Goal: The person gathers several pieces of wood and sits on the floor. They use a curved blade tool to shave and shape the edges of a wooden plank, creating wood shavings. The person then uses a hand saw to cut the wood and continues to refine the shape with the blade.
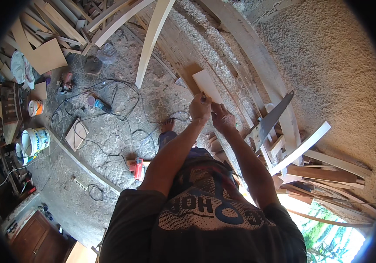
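A short, pale wooden board [207, 84] extends away from my two hands, above a long wooden plank [179, 48]. My left hand [200, 108] is closed at the board's near left edge. Something small and dark shows at its curled fingers, too small to name. Close beside it, my right hand [223, 118] has its fingers closed on the board's near end. The fingertips of both hands are partly hidden. Right of my right forearm, a handsaw [275, 117] rests tilted among wood pieces.
Power tool cords snake over the dusty floor at left, near a red power tool [138, 168] and a blue one [104, 106]. Buckets [37, 141] stand farther left. Scrap wood [61, 26] is heaped at far left, and curved strips [301, 149] lean at right.
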`<state>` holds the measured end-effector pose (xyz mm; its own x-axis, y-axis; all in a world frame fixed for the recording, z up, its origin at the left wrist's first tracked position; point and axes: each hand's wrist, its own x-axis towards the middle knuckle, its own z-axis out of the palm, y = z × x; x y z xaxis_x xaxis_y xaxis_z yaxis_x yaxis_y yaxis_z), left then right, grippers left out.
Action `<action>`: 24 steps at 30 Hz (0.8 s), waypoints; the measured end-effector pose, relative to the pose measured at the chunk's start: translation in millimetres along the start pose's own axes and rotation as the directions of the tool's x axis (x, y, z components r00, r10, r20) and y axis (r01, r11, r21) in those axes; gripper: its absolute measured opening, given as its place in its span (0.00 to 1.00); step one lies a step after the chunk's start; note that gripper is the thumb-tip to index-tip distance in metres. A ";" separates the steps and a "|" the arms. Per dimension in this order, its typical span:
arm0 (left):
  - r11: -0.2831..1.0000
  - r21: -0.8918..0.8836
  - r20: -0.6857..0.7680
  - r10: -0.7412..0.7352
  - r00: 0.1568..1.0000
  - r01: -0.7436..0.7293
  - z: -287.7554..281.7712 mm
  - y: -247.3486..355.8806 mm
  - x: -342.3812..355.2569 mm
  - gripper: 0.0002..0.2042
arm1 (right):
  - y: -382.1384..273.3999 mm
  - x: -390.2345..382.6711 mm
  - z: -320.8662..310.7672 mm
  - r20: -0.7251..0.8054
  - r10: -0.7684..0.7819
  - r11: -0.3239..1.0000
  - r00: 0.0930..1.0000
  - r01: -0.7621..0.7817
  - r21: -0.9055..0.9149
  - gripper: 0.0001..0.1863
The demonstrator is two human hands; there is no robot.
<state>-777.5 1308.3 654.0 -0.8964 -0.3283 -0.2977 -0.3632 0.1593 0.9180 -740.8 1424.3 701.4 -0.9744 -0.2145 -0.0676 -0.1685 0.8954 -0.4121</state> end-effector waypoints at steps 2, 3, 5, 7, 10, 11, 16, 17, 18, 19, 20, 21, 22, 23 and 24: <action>1.000 -0.007 0.030 0.001 1.000 -0.001 -0.3 -1.6 -0.2 0.15 | 4.9 1.1 4.1 -0.042 -0.042 0.999 0.998 0.042 -0.001 0.22; 1.000 -0.010 0.041 0.007 0.999 -0.006 -0.7 -2.2 -0.3 0.16 | 7.8 1.1 5.3 -0.051 -0.053 0.999 0.997 0.053 -0.003 0.21; 1.000 -0.016 0.066 -0.020 0.998 0.021 -1.7 -2.0 -1.2 0.20 | 12.0 0.9 6.4 -0.050 -0.062 0.998 0.997 0.063 0.011 0.21; 1.000 -0.020 0.040 -0.006 0.999 0.007 -3.0 0.6 -2.5 0.20 | 14.0 1.4 5.7 -0.030 -0.056 0.998 0.998 0.057 0.039 0.22; 1.000 0.019 0.039 -0.024 0.999 0.023 -5.7 7.9 -5.8 0.17 | 14.2 3.4 3.3 -0.075 -0.102 0.990 0.992 0.109 0.091 0.20; 0.999 0.036 0.035 -0.025 0.999 0.023 -6.8 10.7 -6.5 0.16 | 13.7 4.2 2.5 -0.054 -0.092 0.993 0.994 0.096 0.064 0.21; 0.995 0.073 0.070 -0.074 0.995 0.069 -10.8 17.6 -6.4 0.17 | 11.6 4.6 0.9 -0.020 -0.038 0.998 0.999 0.039 0.051 0.22; 0.995 0.065 0.086 -0.087 0.992 0.082 -11.1 17.3 -5.6 0.18 | 11.0 4.1 1.4 -0.021 -0.037 0.999 0.999 0.038 0.039 0.22; 0.995 0.070 0.091 -0.078 0.993 0.072 -11.0 16.6 -4.8 0.17 | 10.4 3.6 1.8 -0.023 -0.027 0.999 0.999 0.028 0.036 0.22; 0.996 0.069 0.093 -0.070 0.993 0.063 -10.7 15.6 -3.9 0.17 | 9.7 3.0 2.6 -0.025 -0.016 0.999 1.000 0.017 0.033 0.22; 0.996 0.062 0.106 -0.070 0.992 0.063 -10.3 14.5 -3.1 0.17 | 9.1 2.8 3.1 -0.022 -0.007 1.000 1.000 0.007 0.029 0.22; 0.997 0.065 0.096 -0.051 0.994 0.045 -9.8 13.5 -2.5 0.16 | 8.7 2.6 3.5 -0.019 0.002 1.000 1.000 -0.001 0.024 0.22; 0.998 0.061 0.093 -0.040 0.995 0.034 -9.1 12.8 -1.9 0.16 | 8.2 2.6 4.1 -0.017 0.008 1.000 1.000 -0.008 0.018 0.22; 0.998 0.052 0.093 -0.047 0.995 0.042 -8.5 12.2 -1.5 0.16 | 8.2 2.8 4.3 -0.024 0.003 1.000 1.000 -0.003 0.017 0.21; 0.998 0.064 0.086 -0.026 0.996 0.020 -8.1 11.7 -1.2 0.16 | 8.2 3.2 4.6 -0.032 -0.003 1.000 0.999 0.003 0.016 0.19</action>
<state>-778.6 1303.0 667.2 -0.9053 -0.2511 -0.3426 -0.3967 0.2118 0.8932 -744.6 1429.2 693.6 -0.9782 -0.2043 -0.0378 -0.1691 0.8885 -0.4265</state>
